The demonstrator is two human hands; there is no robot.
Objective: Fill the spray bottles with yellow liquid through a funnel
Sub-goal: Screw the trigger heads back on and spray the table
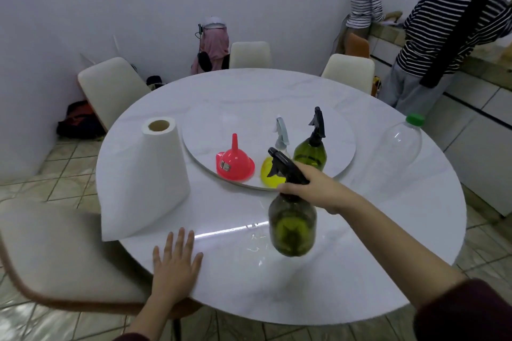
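Observation:
My right hand (315, 188) grips the neck of a dark green spray bottle (292, 225) with a black trigger head and holds it above the round white table (360, 230); yellow liquid shows in its lower part. My left hand (174, 260) rests flat on the table's near edge, fingers straight. On the turntable (210, 124) stand a red funnel (235, 165) upside down, a clear spray bottle (273, 174) with yellow liquid and a pale trigger head, and a second green spray bottle (310, 151) with a black head.
A paper towel roll (155, 174) stands at the left of the table. A clear plastic bottle (401, 147) with a green cap stands at the right. Cream chairs ring the table. Two people in striped tops stand at a counter, back right.

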